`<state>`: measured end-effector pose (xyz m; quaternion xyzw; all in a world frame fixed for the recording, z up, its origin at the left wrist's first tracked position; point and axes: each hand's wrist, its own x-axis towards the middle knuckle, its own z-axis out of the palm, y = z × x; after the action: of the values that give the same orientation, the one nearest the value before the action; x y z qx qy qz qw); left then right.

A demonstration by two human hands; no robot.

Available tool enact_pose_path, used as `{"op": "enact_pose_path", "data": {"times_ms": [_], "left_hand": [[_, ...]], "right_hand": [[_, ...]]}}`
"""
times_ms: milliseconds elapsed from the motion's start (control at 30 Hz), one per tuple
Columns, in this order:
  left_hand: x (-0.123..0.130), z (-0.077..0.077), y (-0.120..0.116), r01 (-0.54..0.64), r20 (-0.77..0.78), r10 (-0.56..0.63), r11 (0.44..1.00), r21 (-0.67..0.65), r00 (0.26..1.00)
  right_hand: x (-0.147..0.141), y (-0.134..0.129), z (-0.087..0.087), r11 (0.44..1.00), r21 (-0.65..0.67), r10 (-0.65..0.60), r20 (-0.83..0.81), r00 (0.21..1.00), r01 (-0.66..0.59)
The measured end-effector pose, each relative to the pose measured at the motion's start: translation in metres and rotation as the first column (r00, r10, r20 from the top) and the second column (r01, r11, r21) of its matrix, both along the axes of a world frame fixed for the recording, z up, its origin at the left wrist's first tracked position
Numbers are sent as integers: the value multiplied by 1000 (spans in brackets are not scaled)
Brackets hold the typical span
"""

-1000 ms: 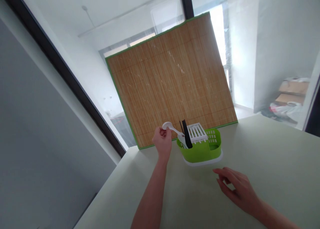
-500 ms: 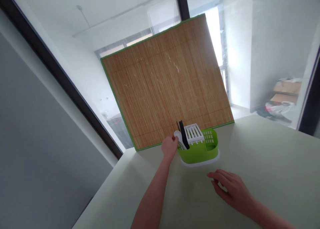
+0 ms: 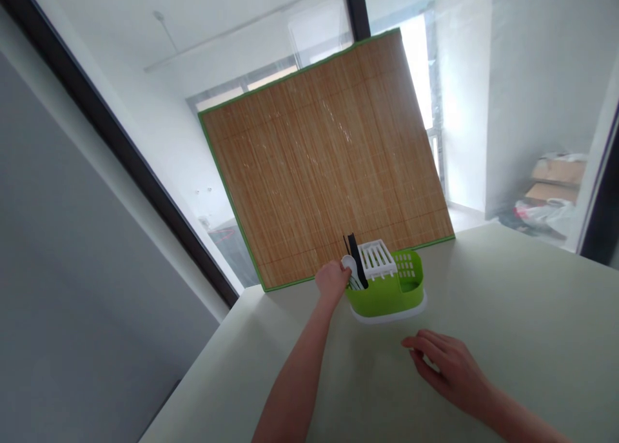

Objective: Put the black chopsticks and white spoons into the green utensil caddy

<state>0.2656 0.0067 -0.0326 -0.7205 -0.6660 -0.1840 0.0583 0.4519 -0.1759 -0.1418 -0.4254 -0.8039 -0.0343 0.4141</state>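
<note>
Spoon position changed: a second ago the white spoon was raised and angled out to the left of the caddy, pinched in the left hand; now its bowl stands upright in the left compartment of the green caddy, beside the black utensil. Half a second ago it was already nearly there.

Left arm stretched forward and slightly right, forearm bare, wrist straight. Left hand loosely curled at the caddy's left rim, fingertips touching the spoon; whether they pinch it or only touch it cannot be told.

Right hand rests palm down on the pale table, just short of the caddy, fingers slightly spread and bent, holding nothing.

White slatted insert sits in the caddy's middle. Bamboo mat stands tilted just beyond the left hand, against the window.
</note>
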Motion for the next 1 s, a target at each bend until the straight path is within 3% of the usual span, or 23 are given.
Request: {"op": "enact_pose_path", "data": {"times_ms": [367,533,733,1000], "left_hand": [[-2,5,-7,79,30,-85,984,157,996],[-6,10,-6,87,-53,-79,981,171,995],[-10,15,-10,203,-144,-172,951,235,974],[-10,17,-8,228,-178,-197,959,171,964]], "right_hand": [[0,0,-1,1000,0,9,8,1000,-9],[1,0,-2,1000,-5,9,22,1000,-9],[1,-1,0,1000,11,7,29,1000,-8],[0,1,0,1000,31,-3,42,999,2]]}}
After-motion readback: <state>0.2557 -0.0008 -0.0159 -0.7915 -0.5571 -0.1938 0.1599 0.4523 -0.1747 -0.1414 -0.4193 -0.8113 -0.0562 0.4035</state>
